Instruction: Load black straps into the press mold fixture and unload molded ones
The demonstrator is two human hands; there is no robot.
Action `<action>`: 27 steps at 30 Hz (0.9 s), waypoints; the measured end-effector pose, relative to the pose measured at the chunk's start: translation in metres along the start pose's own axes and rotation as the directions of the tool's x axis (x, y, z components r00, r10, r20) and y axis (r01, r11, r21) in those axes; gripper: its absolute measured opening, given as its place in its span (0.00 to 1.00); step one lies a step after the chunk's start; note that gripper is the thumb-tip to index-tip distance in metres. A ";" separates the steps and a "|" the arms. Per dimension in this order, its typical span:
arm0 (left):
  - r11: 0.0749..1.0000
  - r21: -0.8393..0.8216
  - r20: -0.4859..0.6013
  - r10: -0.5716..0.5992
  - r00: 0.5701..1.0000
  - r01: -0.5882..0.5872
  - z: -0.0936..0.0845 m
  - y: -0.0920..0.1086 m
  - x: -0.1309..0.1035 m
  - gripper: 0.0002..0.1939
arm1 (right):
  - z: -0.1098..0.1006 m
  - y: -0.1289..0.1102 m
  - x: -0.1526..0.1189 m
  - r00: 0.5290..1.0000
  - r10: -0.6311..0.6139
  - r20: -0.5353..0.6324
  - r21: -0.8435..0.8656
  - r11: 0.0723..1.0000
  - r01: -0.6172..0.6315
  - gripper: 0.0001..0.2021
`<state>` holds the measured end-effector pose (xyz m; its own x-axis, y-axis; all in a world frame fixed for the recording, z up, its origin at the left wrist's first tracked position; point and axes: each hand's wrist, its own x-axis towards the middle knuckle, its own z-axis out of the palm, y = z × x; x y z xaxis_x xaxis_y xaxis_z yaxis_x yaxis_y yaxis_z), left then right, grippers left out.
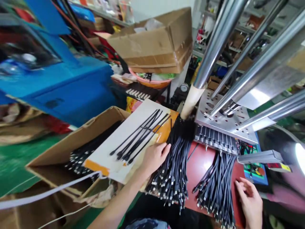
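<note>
My left hand (156,157) lies between the white board and a thick bundle of black cables (175,159), its fingers curled together; whatever they hold, if anything, is hidden. Several black cables (140,136), tied together, lie on the white board (133,127). My right hand (250,197) rests at the right edge of the red table surface (194,168), thumb apart from loosely bent fingers, with nothing in it. Beside it, a second cable bundle (218,190) hangs down from a metal block (214,138) under the perforated plate.
Metal columns (219,41) rise from the perforated plate (224,117) of a machine. An open carton (97,127) of black cables stands at the left, near a blue machine (83,92). A larger carton (152,47) sits over a pink basket (152,83) behind.
</note>
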<state>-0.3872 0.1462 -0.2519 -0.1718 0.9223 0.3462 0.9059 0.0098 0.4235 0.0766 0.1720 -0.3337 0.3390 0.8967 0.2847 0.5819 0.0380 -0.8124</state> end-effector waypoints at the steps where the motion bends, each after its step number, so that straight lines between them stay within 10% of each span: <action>1: 1.000 0.007 0.020 -0.015 1.000 0.015 -0.001 0.000 0.000 0.23 | 0.001 -0.001 0.000 0.999 0.039 0.013 0.025 0.999 -0.040 0.28; 21: 0.998 0.010 0.063 -0.069 0.996 0.069 -0.005 -0.002 0.003 0.24 | 0.002 -0.013 -0.006 0.969 0.235 0.074 0.113 0.964 -0.243 0.28; 27: 0.998 0.024 0.068 -0.064 0.996 0.063 -0.005 0.000 0.004 0.25 | 0.002 -0.022 -0.008 0.951 0.252 -0.180 0.123 0.965 -0.233 0.29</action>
<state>-0.3900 0.1477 -0.2468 -0.2031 0.9438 0.2609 0.9021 0.0768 0.4246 0.0601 0.1648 -0.3192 0.6025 0.7825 0.1574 0.3915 -0.1179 -0.9126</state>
